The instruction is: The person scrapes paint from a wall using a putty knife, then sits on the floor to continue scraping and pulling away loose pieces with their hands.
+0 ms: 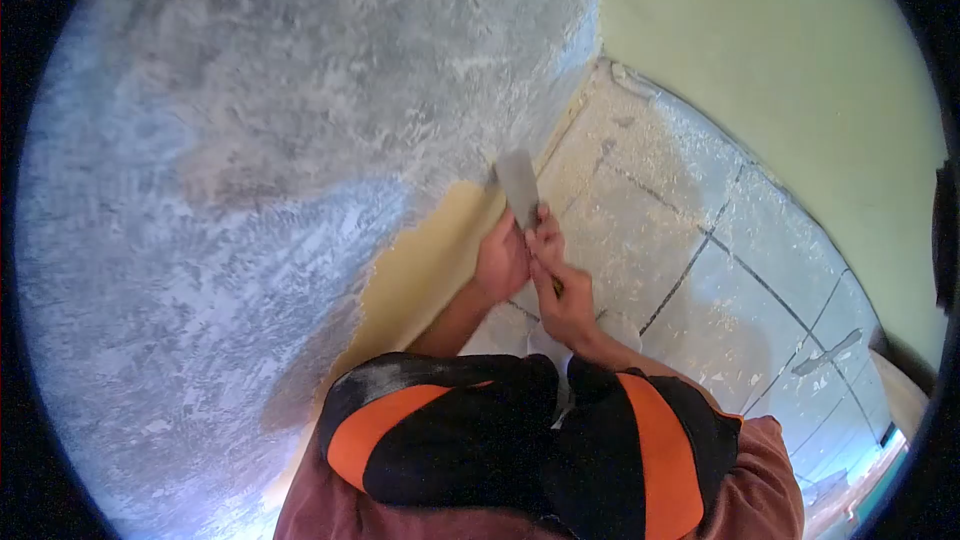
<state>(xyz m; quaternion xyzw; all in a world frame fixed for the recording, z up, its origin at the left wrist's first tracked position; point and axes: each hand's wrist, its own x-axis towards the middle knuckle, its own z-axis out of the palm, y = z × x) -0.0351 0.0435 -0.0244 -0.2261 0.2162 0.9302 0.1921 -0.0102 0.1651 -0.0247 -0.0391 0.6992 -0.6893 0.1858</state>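
A scraper [517, 180] with a broad grey metal blade points up and away from me, its blade close to the foot of the wall. My right hand [567, 305] is closed round its handle, of which only a small dark and yellow bit shows. My left hand [502, 262] is closed against the scraper where blade and handle meet, its fingertips partly hidden. The wall [300, 140] on the left has a scraped, patchy grey surface. Along its lower part runs a band of yellow paint [415, 265].
Pale crumbs lie over the tiled floor [640, 240], thickest near the corner. A green wall [790, 70] bounds the right side. A long grey flat piece [828, 352] rests on the tiles at right. My knees [450, 430], in black and orange, fill the front.
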